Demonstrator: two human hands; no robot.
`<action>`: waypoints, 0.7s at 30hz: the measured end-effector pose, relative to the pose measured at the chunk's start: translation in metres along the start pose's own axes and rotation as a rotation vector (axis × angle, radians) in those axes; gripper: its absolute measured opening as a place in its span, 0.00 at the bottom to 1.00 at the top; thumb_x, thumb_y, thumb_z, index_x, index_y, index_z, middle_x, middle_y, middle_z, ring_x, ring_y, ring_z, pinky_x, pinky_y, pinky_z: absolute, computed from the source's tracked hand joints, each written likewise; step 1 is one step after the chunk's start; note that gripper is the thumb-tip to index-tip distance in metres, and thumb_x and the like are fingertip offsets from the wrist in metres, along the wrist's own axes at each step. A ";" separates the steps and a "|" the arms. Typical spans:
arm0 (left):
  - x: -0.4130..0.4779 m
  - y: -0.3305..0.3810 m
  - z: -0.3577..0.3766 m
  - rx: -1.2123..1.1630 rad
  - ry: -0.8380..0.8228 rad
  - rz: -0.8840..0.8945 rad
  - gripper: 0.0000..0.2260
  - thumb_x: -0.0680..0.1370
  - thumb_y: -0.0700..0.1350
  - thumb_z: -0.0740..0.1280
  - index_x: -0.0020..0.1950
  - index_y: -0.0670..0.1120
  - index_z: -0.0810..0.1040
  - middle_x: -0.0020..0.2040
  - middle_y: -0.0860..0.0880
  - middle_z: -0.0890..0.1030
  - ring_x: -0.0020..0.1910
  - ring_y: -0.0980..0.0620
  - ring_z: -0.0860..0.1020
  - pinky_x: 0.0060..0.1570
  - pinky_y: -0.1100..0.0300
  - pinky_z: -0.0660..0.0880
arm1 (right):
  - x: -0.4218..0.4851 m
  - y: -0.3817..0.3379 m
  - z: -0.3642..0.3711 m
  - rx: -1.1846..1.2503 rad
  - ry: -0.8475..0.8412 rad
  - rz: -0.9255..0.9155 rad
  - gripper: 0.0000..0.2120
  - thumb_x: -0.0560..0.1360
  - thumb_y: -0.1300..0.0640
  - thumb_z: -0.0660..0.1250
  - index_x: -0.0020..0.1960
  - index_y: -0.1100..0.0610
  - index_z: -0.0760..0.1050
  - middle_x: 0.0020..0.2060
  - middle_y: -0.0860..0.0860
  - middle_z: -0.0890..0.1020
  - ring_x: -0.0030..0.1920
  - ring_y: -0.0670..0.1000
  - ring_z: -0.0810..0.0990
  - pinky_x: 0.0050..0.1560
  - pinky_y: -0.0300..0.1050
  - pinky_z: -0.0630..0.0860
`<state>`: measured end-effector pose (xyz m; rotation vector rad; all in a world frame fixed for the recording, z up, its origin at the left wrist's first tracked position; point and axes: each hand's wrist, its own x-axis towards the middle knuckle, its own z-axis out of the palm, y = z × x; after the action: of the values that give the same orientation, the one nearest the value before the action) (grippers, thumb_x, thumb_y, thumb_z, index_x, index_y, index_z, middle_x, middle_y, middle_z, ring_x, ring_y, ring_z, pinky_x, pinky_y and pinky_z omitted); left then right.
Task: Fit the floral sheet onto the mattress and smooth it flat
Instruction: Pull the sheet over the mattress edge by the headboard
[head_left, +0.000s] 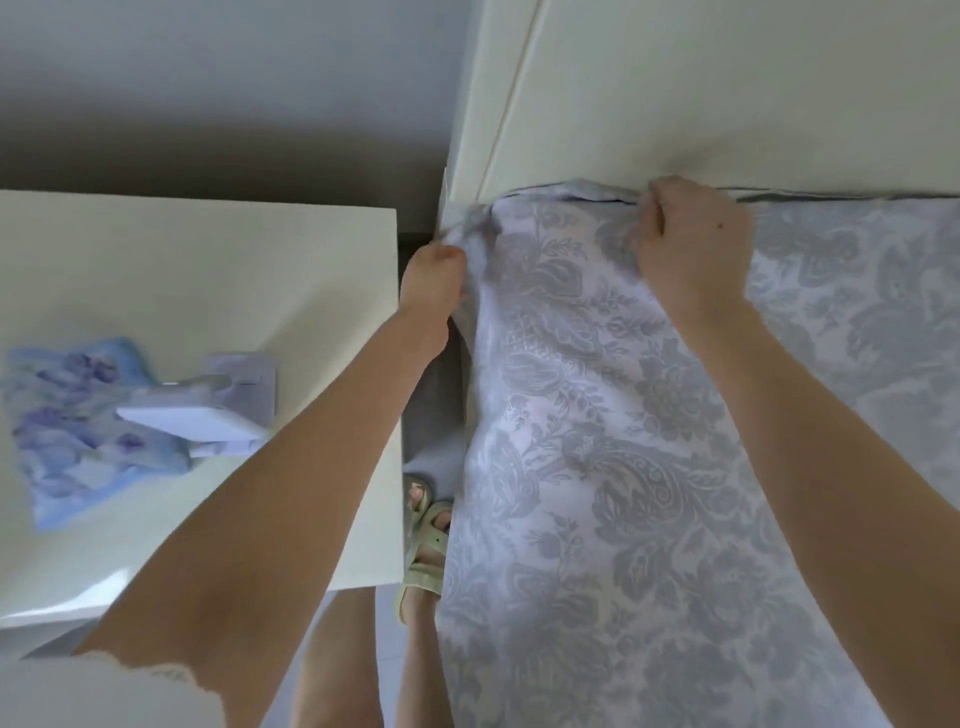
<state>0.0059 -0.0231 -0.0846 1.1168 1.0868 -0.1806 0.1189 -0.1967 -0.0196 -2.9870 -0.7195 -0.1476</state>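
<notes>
The floral sheet (613, 467), pale with grey paisley flowers, covers the mattress top from the near edge up to the cream headboard (727, 93). My left hand (434, 288) grips the bunched sheet at the mattress's far left corner, down its side. My right hand (691, 244) has its fingers curled round a fold of the sheet at the top edge, against the headboard. The mattress itself is hidden under the fabric.
A cream bedside table (208, 270) stands left of the bed, bearing a blue floral cloth (67, 426) and a white folded stand (208, 410). My sandalled foot (426, 551) stands in the narrow gap between table and bed.
</notes>
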 end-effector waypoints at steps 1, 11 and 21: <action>-0.015 -0.010 -0.007 0.089 0.036 0.049 0.05 0.76 0.41 0.60 0.41 0.48 0.73 0.40 0.47 0.73 0.42 0.50 0.71 0.46 0.56 0.71 | -0.018 -0.003 -0.013 0.000 0.042 -0.001 0.16 0.79 0.52 0.54 0.41 0.58 0.76 0.35 0.57 0.79 0.37 0.59 0.77 0.33 0.45 0.62; -0.186 -0.205 -0.038 0.458 -0.490 -0.458 0.20 0.74 0.42 0.68 0.65 0.46 0.72 0.59 0.46 0.76 0.55 0.48 0.75 0.52 0.58 0.71 | -0.300 -0.039 -0.056 -0.097 -0.683 -0.008 0.40 0.71 0.28 0.53 0.64 0.61 0.72 0.47 0.54 0.80 0.41 0.55 0.80 0.34 0.45 0.75; -0.222 -0.200 -0.048 0.900 -0.211 0.219 0.20 0.76 0.50 0.66 0.30 0.36 0.72 0.32 0.39 0.77 0.31 0.46 0.71 0.31 0.55 0.68 | -0.450 -0.073 -0.058 -0.107 -0.647 0.292 0.44 0.54 0.35 0.77 0.58 0.67 0.77 0.42 0.59 0.80 0.34 0.57 0.79 0.23 0.42 0.72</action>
<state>-0.2579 -0.1652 -0.0402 1.9537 0.6739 -0.6386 -0.3179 -0.3398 -0.0079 -3.1922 -0.2937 0.8490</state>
